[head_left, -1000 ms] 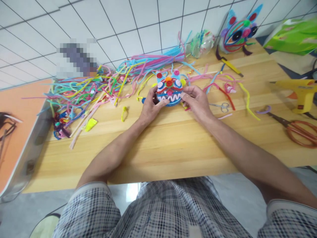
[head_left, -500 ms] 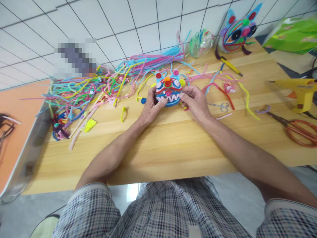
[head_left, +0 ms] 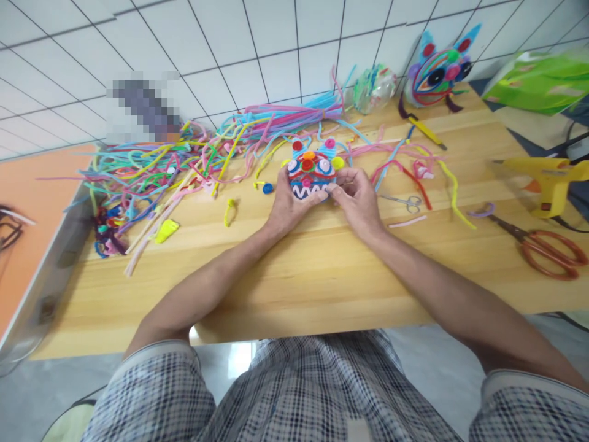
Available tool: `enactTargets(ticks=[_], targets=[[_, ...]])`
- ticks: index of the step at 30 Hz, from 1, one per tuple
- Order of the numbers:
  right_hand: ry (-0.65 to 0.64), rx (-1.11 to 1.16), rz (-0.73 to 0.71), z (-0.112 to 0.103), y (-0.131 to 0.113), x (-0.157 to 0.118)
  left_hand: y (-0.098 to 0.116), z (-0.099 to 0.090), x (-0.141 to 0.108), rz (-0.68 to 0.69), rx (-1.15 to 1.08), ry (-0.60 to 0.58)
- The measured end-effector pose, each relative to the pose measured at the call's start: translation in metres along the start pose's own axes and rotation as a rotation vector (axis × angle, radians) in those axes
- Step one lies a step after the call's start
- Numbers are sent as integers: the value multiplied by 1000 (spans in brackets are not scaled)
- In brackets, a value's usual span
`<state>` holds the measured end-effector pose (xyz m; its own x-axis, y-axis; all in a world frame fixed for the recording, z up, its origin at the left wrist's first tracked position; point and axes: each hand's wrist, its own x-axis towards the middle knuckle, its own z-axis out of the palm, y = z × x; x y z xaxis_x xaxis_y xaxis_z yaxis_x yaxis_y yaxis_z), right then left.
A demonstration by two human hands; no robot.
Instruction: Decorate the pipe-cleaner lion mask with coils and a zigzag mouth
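Observation:
Between my two hands is a small lion-head craft made of pipe cleaners, with blue ears, round white-and-blue eyes, a red-and-orange forehead and a white zigzag mouth. My left hand wraps its left side, thumb lying along the bottom below the zigzag. At the lower right edge my right hand grips it, thumb and fingertips closed near the end of the zigzag. The back of the craft is hidden. A blue coil and a bent yellow pipe-cleaner piece lie left of my left hand.
Heaped pipe cleaners cover the back left. Behind stand a clear ball and a larger lion head. To the right lie small scissors, a yellow cutter, orange-handled scissors and a yellow glue gun.
The craft has tipped slightly, its lower blue rim now more covered. My left thumb has slid right along the bottom, nearer my right fingertips. The view has shifted a little.

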<state>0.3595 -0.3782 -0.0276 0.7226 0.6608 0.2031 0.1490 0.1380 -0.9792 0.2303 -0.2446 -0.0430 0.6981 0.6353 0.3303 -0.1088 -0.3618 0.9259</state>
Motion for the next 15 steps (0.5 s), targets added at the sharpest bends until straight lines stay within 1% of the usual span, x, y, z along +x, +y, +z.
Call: enactTargets(ticks=[3, 10, 15], targets=[[-1, -14, -2, 0, 1, 0, 2, 1, 0, -4, -14, -2], [-23, -47, -8, 0, -2, -3, -6, 5, 2, 3, 23, 45], [-22, -38, -7, 0, -5, -5, -4, 8, 1, -20, 10, 71]])
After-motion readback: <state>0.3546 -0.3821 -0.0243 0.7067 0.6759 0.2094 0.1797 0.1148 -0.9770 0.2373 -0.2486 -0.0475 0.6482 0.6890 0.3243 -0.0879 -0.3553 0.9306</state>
